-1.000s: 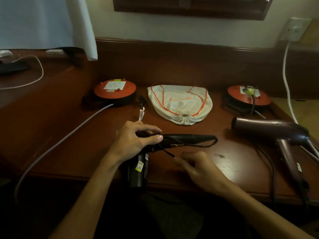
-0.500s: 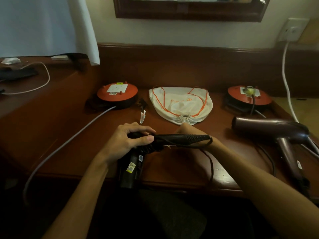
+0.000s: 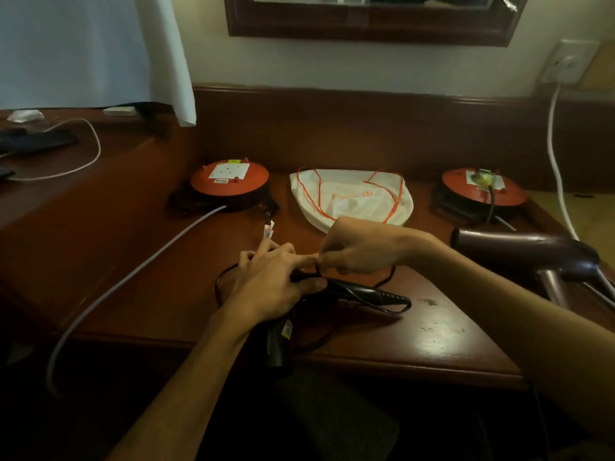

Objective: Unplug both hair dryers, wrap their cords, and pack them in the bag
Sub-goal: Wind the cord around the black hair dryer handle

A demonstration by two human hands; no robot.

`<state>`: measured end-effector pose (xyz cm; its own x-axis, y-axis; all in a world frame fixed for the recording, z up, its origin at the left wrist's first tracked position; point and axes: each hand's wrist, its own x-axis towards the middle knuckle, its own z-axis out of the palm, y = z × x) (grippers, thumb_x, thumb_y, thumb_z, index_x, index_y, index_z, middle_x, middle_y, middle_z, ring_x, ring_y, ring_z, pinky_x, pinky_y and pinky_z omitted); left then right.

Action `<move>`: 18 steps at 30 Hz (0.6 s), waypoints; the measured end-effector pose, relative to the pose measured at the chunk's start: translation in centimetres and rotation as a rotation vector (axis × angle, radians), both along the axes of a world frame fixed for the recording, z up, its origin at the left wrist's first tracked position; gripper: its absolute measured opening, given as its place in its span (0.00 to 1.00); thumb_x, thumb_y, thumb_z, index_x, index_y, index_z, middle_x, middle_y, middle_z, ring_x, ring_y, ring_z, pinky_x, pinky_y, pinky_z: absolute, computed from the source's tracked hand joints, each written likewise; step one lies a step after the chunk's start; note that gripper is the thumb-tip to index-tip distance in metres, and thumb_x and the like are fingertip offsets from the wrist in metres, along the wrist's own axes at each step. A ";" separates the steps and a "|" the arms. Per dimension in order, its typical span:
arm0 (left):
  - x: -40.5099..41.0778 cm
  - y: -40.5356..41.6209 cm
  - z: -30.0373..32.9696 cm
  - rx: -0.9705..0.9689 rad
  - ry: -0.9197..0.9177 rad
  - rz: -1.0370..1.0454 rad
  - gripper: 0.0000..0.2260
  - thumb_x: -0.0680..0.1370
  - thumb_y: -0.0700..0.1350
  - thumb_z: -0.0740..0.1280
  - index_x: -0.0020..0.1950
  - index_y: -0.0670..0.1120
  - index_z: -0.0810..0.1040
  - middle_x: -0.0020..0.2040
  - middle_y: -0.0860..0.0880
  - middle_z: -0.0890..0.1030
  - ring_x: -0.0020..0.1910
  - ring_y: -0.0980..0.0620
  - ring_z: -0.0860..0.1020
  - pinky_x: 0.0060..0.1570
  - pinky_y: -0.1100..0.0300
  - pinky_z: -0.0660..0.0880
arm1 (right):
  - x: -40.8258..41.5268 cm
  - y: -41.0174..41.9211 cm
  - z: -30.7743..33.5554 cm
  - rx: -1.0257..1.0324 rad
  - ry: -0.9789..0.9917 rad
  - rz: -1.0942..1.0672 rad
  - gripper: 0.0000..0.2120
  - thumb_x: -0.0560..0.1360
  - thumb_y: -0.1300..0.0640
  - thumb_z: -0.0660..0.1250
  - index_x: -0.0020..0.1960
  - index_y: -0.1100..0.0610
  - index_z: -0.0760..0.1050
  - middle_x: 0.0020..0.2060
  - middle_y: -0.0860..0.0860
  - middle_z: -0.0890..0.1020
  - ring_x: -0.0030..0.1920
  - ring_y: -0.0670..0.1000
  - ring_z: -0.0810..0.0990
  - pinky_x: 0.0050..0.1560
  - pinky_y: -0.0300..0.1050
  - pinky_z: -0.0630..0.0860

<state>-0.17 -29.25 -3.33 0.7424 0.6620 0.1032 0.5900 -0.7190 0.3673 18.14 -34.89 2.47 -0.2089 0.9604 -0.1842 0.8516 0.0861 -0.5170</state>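
Left hand (image 3: 269,287) grips the unplugged black plastic hair dryer (image 3: 346,294); right hand (image 3: 359,247) pinches its thin black cord (image 3: 387,277) mid-wrap; maroon dryer (image 3: 525,251) remains plugged, white drawstring bag (image 3: 352,197) unfilled

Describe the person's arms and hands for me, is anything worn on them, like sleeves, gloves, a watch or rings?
Both forearms are bare as far as the frame shows; no sleeve edge is visible. The left hand and right hand are ungloved. No watch, bracelet or ring shows on either, though the dim light could hide a thin band.
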 end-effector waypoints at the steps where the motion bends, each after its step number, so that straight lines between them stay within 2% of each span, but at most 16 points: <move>1: 0.0 0.1 -0.1 -0.006 0.007 0.006 0.19 0.76 0.69 0.62 0.67 0.71 0.72 0.49 0.59 0.72 0.60 0.56 0.64 0.59 0.50 0.60 | 0.1 -0.7 0.5 -0.059 0.045 -0.002 0.12 0.81 0.59 0.63 0.47 0.64 0.82 0.31 0.58 0.81 0.28 0.54 0.73 0.29 0.46 0.70; 4: -0.4 0.3 -0.3 -0.060 -0.075 0.031 0.14 0.76 0.67 0.64 0.61 0.73 0.75 0.47 0.61 0.72 0.59 0.57 0.64 0.58 0.49 0.60 | 0.7 -2.7 1.4 -0.178 0.157 0.016 0.10 0.82 0.61 0.61 0.55 0.60 0.81 0.37 0.57 0.85 0.31 0.63 0.77 0.33 0.52 0.74; 7: -0.8 0.3 -0.6 -0.068 -0.206 0.090 0.07 0.75 0.65 0.67 0.52 0.75 0.77 0.45 0.61 0.74 0.58 0.57 0.66 0.60 0.48 0.63 | 0.9 -4.4 1.7 -0.139 0.168 -0.041 0.13 0.83 0.61 0.60 0.62 0.56 0.80 0.38 0.55 0.86 0.30 0.57 0.81 0.35 0.49 0.80; 9: -0.9 0.2 -0.8 -0.057 -0.234 0.121 0.07 0.75 0.66 0.67 0.52 0.74 0.79 0.44 0.61 0.75 0.58 0.57 0.67 0.60 0.46 0.65 | 0.7 -5.5 1.6 -0.066 0.055 -0.051 0.15 0.83 0.60 0.61 0.65 0.52 0.79 0.35 0.48 0.85 0.31 0.49 0.82 0.40 0.49 0.82; 11: -1.0 0.1 -1.0 -0.057 -0.265 0.145 0.06 0.75 0.65 0.67 0.50 0.73 0.80 0.45 0.60 0.75 0.58 0.58 0.67 0.59 0.47 0.65 | 0.2 -6.8 1.3 0.002 -0.072 -0.042 0.18 0.83 0.60 0.61 0.69 0.43 0.76 0.34 0.41 0.83 0.35 0.46 0.82 0.43 0.47 0.81; 13: -1.0 0.0 -1.2 -0.070 -0.315 0.167 0.04 0.75 0.65 0.68 0.48 0.73 0.80 0.45 0.60 0.77 0.58 0.58 0.68 0.60 0.48 0.64 | -0.5 -8.1 0.7 0.048 -0.156 -0.063 0.22 0.83 0.58 0.60 0.70 0.36 0.70 0.37 0.44 0.82 0.38 0.49 0.81 0.44 0.52 0.81; 15: -1.2 0.2 -1.4 -0.090 -0.356 0.177 0.05 0.74 0.64 0.69 0.49 0.72 0.81 0.46 0.60 0.78 0.58 0.58 0.69 0.61 0.45 0.65 | -0.7 -8.9 -0.2 0.115 -0.177 -0.149 0.17 0.82 0.55 0.60 0.65 0.37 0.73 0.39 0.45 0.81 0.39 0.49 0.81 0.44 0.56 0.80; 17: -1.3 0.3 -1.6 -0.109 -0.366 0.174 0.06 0.74 0.65 0.69 0.50 0.72 0.81 0.45 0.60 0.78 0.58 0.59 0.69 0.62 0.43 0.66 | -0.2 -9.1 -0.9 0.241 -0.220 -0.248 0.05 0.82 0.51 0.62 0.52 0.44 0.75 0.37 0.46 0.79 0.37 0.49 0.79 0.41 0.58 0.79; 18: -1.3 0.4 -1.6 -0.117 -0.365 0.170 0.06 0.74 0.65 0.69 0.50 0.72 0.81 0.46 0.60 0.78 0.58 0.58 0.69 0.62 0.43 0.67 | 0.3 -9.2 -1.1 0.320 -0.264 -0.285 0.05 0.81 0.48 0.62 0.47 0.45 0.75 0.36 0.45 0.78 0.36 0.48 0.78 0.40 0.57 0.79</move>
<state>-1.50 -28.81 -4.91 0.5504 0.7947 0.2560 0.5125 -0.5636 0.6479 18.41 -44.06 1.41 0.0841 0.9894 0.1182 0.9626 -0.0500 -0.2664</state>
